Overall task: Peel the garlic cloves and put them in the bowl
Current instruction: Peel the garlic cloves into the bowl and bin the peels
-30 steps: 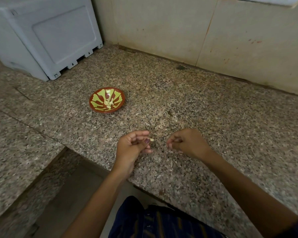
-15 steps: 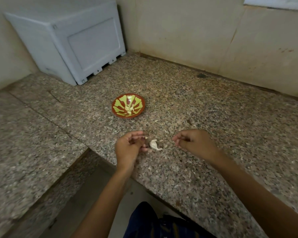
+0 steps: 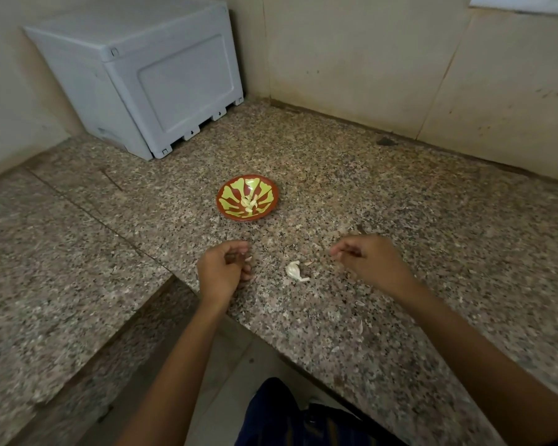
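A small red bowl with a yellow-green leaf pattern [image 3: 223, 206] sits on the granite counter and holds several peeled garlic cloves [image 3: 249, 202]. In front of it my left hand [image 3: 223, 273] has its fingers curled, and a small pale garlic clove [image 3: 247, 258] shows at the fingertips. My right hand [image 3: 369, 262] hovers to the right with fingers curled against the thumb; it is blurred and I see nothing in it. A white piece of unpeeled garlic [image 3: 294, 271] lies on the counter between the two hands, touching neither.
A grey plastic box [image 3: 149, 75] stands in the back left corner against the wall. Bits of garlic skin [image 3: 360, 326] lie scattered on the counter near my right forearm. The counter edge [image 3: 271, 346] runs diagonally in front of me, with a lower ledge on the left.
My hands have drawn apart, and the piece of garlic now lies in plain sight on the counter between them. The view has shifted, so the bowl appears more central.
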